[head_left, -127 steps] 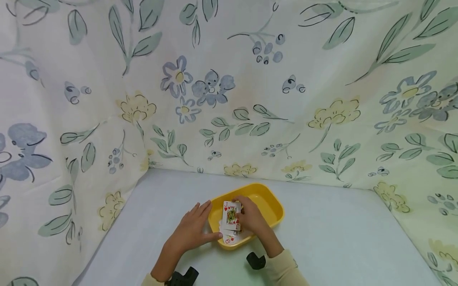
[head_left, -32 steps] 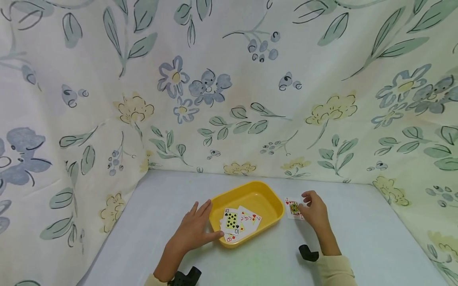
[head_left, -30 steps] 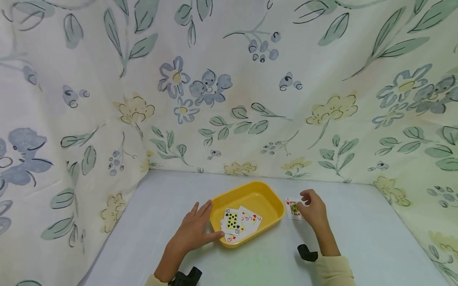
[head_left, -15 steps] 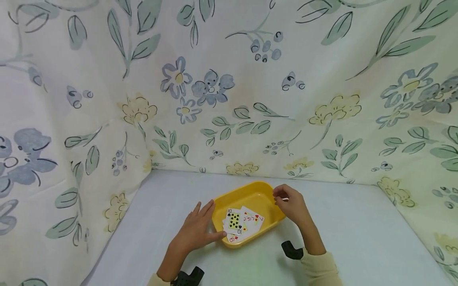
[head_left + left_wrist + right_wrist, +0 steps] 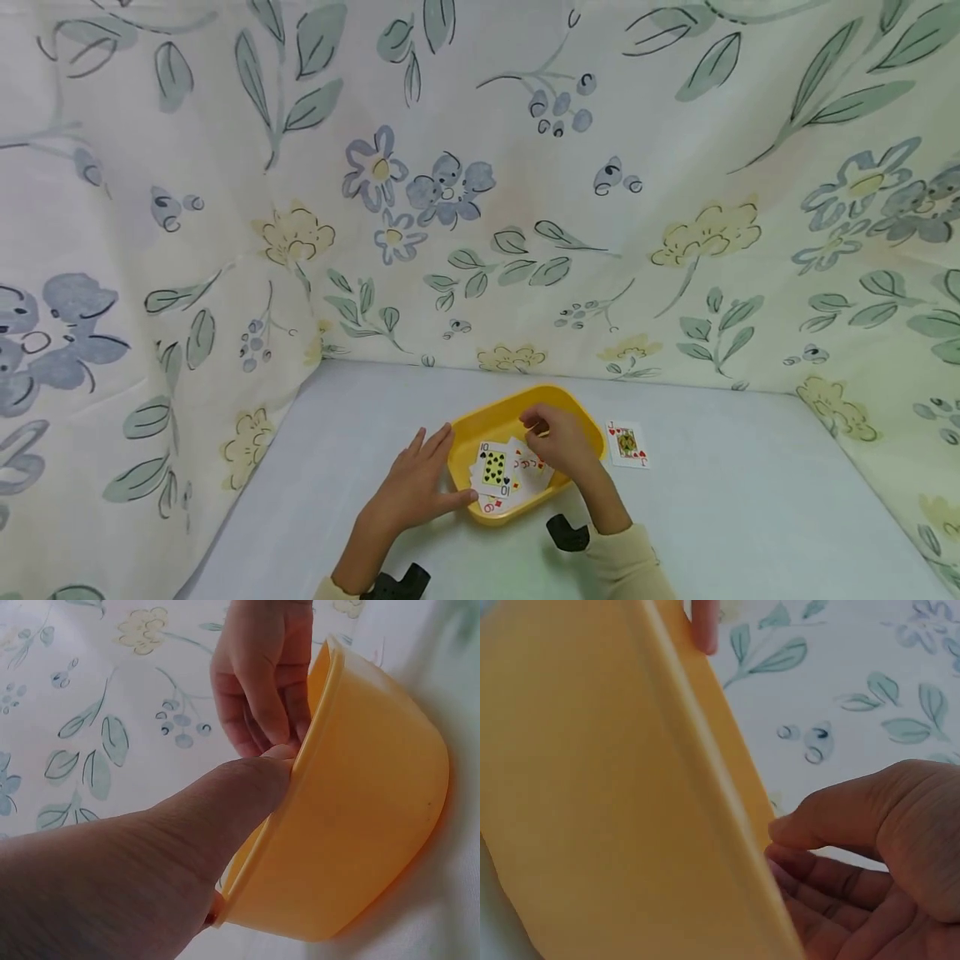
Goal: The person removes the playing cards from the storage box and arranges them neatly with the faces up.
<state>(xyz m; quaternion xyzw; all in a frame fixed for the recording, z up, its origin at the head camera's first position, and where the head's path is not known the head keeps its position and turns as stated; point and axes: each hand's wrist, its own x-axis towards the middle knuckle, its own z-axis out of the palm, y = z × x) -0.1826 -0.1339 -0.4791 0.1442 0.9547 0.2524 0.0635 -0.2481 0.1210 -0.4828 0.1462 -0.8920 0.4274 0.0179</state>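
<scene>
The right hand (image 5: 558, 442) is over the yellow tray (image 5: 573, 408), fingers loosely curled with nothing visible in its grasp. The left hand (image 5: 416, 492) has straight, spread fingers touching the tray's left rim, thumb on the near edge. Inside, at the left end, overlapping playing cards lie face up, the 10 of spades (image 5: 493, 468) on top. Just beside the tray's right edge, 1 jack of hearts (image 5: 627, 446) lies on the white desk (image 5: 720, 500), which stretches wide to the right; a narrower strip separates tray and floral cloth (image 5: 525, 292). The lower cards are partly covered, their count unclear. Both wrist views lose the cards behind the tray's wall.
</scene>
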